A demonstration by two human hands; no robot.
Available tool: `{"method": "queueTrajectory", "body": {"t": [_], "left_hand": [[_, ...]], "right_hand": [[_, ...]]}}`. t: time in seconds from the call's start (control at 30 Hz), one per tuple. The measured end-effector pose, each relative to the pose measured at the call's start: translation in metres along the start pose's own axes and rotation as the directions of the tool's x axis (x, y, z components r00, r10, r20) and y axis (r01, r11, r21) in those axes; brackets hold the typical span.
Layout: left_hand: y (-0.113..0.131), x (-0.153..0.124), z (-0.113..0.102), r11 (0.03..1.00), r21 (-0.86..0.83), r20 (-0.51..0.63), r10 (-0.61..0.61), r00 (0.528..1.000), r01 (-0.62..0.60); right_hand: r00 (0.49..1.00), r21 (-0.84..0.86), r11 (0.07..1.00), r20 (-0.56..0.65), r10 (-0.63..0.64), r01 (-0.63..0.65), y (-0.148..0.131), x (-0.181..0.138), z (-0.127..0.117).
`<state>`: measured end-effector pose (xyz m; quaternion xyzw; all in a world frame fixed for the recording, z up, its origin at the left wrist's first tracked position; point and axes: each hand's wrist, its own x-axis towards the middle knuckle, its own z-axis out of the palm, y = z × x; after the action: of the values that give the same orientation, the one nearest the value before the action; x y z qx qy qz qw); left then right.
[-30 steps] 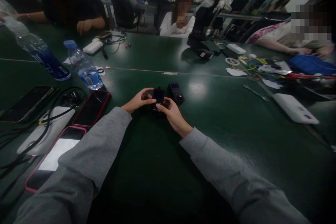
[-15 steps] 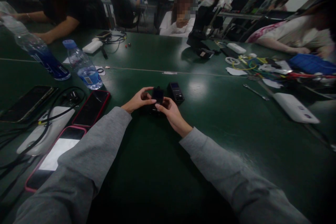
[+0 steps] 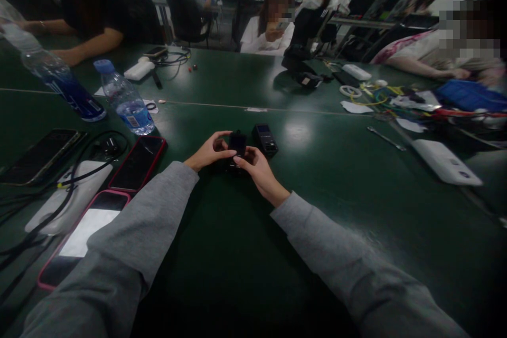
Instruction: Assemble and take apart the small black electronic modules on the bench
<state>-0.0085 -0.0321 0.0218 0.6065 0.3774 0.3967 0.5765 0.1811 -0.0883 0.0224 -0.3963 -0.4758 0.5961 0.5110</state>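
Note:
Both hands hold a small black device with a dark square face (image 3: 237, 142) just above the green table, near the middle of the view. My left hand (image 3: 209, 151) grips its left side, thumb across the front and index finger along the top. From the right, my right hand (image 3: 261, 171) pinches its lower edge, the two thumb tips nearly meeting. Fingers hide parts of the device, and its exact kind is too dark to make out. Close behind my right hand lies a second black device (image 3: 265, 139) with a small screen and buttons.
At left are two bottles (image 3: 125, 100), a red-edged phone (image 3: 137, 162), a pink-edged phone (image 3: 85, 237), a dark phone (image 3: 39, 156) and a white power strip (image 3: 67, 198) with cables. At right lie a wrench (image 3: 386, 139), a white box (image 3: 447, 162) and tangled wires (image 3: 396, 100). People sit beyond.
Hardly anything differs: both hands keep the same grip on the black device, which has shifted very slightly. A person at the far right has moved a little.

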Motion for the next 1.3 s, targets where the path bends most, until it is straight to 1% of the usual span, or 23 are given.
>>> {"method": "queueTrajectory", "body": {"t": [0.1, 0.27, 0.4, 0.57, 0.63, 0.8, 0.93, 0.97, 1.03, 1.2, 1.3], "left_hand": [[-0.002, 0.000, 0.000, 1.000, 0.007, 0.003, 0.006, 1.000, -0.006], [-0.006, 0.001, 0.002, 1.000, 0.003, -0.050, -0.026, 0.998, 0.026], [-0.006, 0.002, 0.003, 0.999, 0.029, -0.063, -0.016, 0.998, 0.018], [-0.004, 0.000, 0.005, 0.996, 0.093, -0.076, -0.004, 0.997, 0.011], [-0.004, 0.000, 0.006, 0.993, 0.116, -0.082, 0.006, 0.997, 0.003], [-0.003, -0.001, 0.006, 0.994, 0.106, -0.092, 0.025, 0.995, -0.015], [-0.004, 0.000, 0.005, 0.993, 0.083, -0.148, 0.094, 0.984, -0.082], [-0.005, 0.001, 0.005, 0.994, 0.064, -0.172, 0.100, 0.980, -0.090], [-0.008, 0.001, 0.004, 0.995, 0.045, -0.177, 0.099, 0.979, -0.092], [-0.017, 0.005, 0.000, 0.986, 0.128, -0.163, 0.124, 0.979, -0.104], [-0.019, 0.006, -0.001, 0.978, 0.169, -0.159, 0.148, 0.976, -0.120]], "right_hand": [[1.000, -0.028, 1.000, 0.008, 0.002, -0.002, -0.001, 0.000, 0.000], [1.000, -0.035, 0.999, 0.015, -0.011, 0.012, 0.004, 0.001, -0.002], [1.000, -0.040, 0.999, 0.022, -0.017, 0.018, 0.007, 0.002, -0.003], [1.000, -0.039, 0.999, -0.011, -0.009, 0.008, 0.007, 0.003, -0.002], [0.999, -0.046, 0.999, -0.031, -0.027, 0.025, 0.008, 0.003, -0.001], [0.994, -0.107, 0.990, -0.058, -0.093, 0.087, 0.012, 0.005, 0.002], [0.990, -0.143, 0.986, -0.098, -0.100, 0.085, 0.013, 0.003, 0.004], [0.990, -0.156, 0.984, -0.102, -0.097, 0.081, 0.012, 0.003, 0.004], [0.990, -0.192, 0.979, -0.102, -0.093, 0.072, 0.011, 0.002, 0.004], [0.994, -0.260, 0.963, -0.060, -0.092, 0.073, 0.014, 0.002, 0.002], [0.991, -0.294, 0.951, -0.067, -0.118, 0.094, 0.017, 0.002, 0.002]]}}
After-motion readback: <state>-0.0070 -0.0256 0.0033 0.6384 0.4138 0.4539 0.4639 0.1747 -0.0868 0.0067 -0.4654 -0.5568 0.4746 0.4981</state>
